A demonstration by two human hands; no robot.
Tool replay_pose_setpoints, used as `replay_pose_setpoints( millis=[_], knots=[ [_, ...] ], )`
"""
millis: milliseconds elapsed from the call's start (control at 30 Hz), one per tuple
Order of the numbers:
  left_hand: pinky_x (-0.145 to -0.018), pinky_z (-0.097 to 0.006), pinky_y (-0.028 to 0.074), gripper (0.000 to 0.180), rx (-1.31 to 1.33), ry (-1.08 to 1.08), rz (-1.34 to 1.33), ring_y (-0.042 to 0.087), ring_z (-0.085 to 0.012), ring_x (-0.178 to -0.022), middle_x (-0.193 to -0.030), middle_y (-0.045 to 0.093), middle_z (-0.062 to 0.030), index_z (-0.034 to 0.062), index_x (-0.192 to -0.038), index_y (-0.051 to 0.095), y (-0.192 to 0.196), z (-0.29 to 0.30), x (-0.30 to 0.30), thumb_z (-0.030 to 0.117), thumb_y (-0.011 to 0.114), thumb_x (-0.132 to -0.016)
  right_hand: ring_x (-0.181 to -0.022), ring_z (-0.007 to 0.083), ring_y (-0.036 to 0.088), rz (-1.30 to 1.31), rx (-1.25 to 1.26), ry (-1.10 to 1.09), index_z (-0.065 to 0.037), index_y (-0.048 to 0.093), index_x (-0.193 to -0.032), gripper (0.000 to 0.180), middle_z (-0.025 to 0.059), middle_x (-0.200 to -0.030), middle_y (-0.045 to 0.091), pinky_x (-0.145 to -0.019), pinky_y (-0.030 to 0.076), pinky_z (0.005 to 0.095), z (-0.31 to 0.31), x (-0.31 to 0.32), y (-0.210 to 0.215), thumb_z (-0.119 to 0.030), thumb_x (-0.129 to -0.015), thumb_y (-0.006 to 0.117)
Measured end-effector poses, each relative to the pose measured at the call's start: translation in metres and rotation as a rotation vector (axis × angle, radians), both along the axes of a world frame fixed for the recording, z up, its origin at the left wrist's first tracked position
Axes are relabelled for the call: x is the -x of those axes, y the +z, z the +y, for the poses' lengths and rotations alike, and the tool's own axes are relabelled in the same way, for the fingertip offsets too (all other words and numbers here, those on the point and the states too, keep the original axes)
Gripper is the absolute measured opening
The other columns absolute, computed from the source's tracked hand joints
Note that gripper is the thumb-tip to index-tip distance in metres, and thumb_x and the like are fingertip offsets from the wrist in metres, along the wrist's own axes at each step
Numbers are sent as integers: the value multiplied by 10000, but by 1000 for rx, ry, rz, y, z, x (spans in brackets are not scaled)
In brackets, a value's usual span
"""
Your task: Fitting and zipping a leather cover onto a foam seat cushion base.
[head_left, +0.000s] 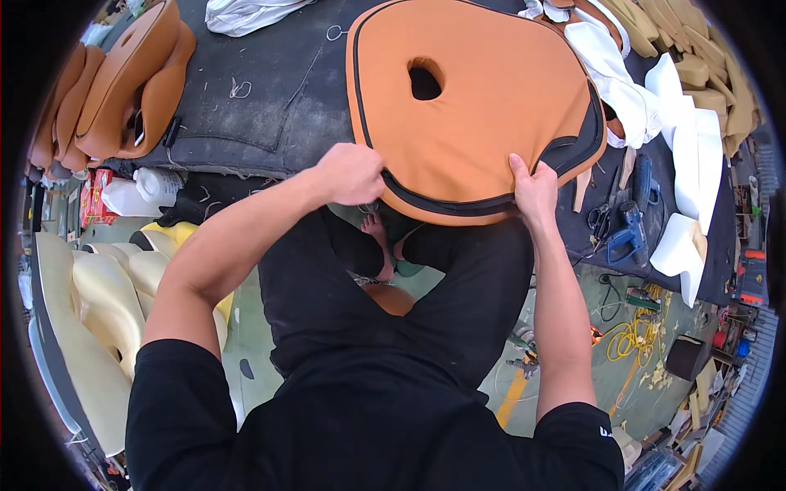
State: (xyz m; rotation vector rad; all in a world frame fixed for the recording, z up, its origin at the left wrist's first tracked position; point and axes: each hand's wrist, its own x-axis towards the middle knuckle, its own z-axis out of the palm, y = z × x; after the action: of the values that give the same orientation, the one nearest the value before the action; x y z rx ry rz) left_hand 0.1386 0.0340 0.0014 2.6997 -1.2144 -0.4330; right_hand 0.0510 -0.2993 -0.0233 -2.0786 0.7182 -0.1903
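- Apparently, a cover-adjusting step is being carried out: the near rim of a broad orange cushion (499, 106), lying between and beyond the hands, is being tugged or smoothed.
- The left hand (354, 174) is being held in a loose fist, the cushion's left near edge seemingly being pinched; its fingertips are being hidden.
- By the right hand (536, 192), the near rim is being clasped, its thumb being laid on top and its fingers being curled mostly out of sight.
- Even tension is seemingly being called for next, the rim being kept level between both hands.
- Smooth, leather-like fabric is being stretched over a rounded, padded shape; beyond the hands, it is being pierced by an oval hole (426, 79).
- Black trim (450, 206) is being shown curving along the rim between the hands.
- Right of the right hand, a blue tool (629, 237) is being supported by a dark, cloth-covered table (237, 123).
- Beyond the left hand, plump orange cushions (135, 82) are being kept stacked.
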Motion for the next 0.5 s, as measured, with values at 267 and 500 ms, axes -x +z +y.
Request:
replay_pose_setpoints(
  millis=[267,500],
  knots=[
    [-798,-540,593,326,91,272,258,729,-464,-855,-841,707,-307,-57,-803,719,4,-53,68,237,579,-820,-881,308,751,-17,20,1,44,745,-1016,385,197,-918,778,-814,551,406,2,-1,4,-337,-961,750],
    [-855,-547,584,391,353,656,526,735,-479,-924,-905,724,-328,-84,-880,737,18,-164,117,276,584,-864,-860,277,750,-52,17,-5,50,754,-980,369,199,-909,779,-805,549,404,8,-1,5,-317,-935,748]
  ],
)
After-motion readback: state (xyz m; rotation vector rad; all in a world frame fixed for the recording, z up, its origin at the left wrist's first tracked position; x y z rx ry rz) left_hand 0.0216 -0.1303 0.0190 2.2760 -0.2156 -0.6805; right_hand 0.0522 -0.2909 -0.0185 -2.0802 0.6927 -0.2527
